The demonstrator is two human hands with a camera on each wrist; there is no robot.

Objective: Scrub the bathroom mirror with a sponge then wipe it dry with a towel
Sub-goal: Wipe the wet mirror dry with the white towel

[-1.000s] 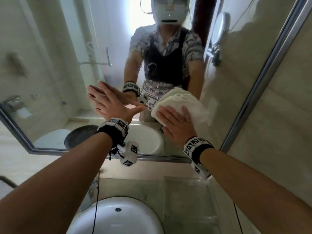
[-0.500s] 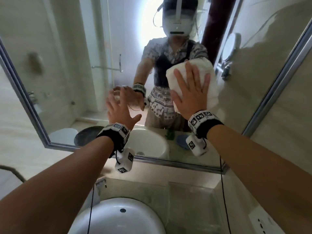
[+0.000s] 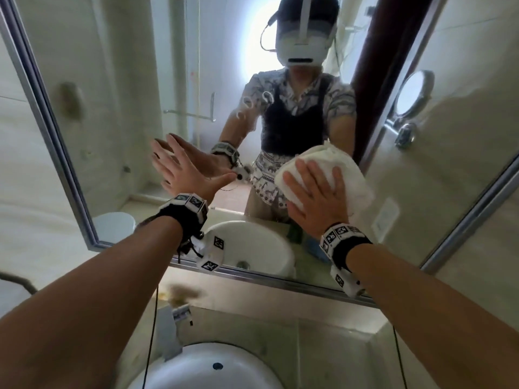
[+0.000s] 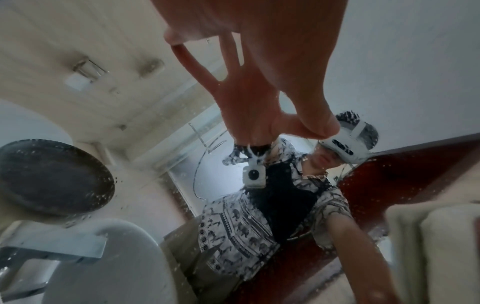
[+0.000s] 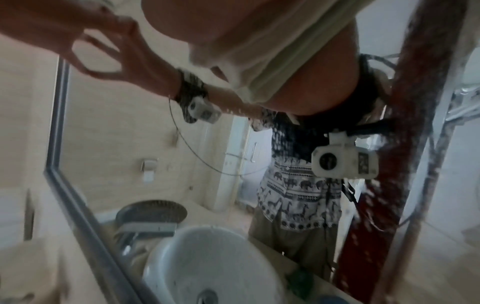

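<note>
The metal-framed mirror [image 3: 134, 80] fills the upper head view. My left hand [image 3: 182, 172] lies flat on the glass with its fingers spread and holds nothing. To its right, my right hand [image 3: 314, 197] presses a folded white towel [image 3: 345, 175] against the glass with straight fingers, low on the mirror near its right frame. In the left wrist view the left hand [image 4: 259, 51] meets its reflection on the droplet-speckled glass, and the towel [image 4: 441, 246] shows at the lower right. The right wrist view shows the towel [image 5: 272, 45] bunched under my palm. No sponge can be made out.
A white basin [image 3: 205, 369] with a faucet [image 3: 171, 335] sits below the mirror on a pale counter [image 3: 295, 346]. The mirror's lower frame [image 3: 280, 282] runs just above the counter. A tiled wall [image 3: 491, 248] stands close at the right.
My right hand has slid the towel down the glass from chest height of the reflection to waist height. My left hand has stayed flat on the mirror.
</note>
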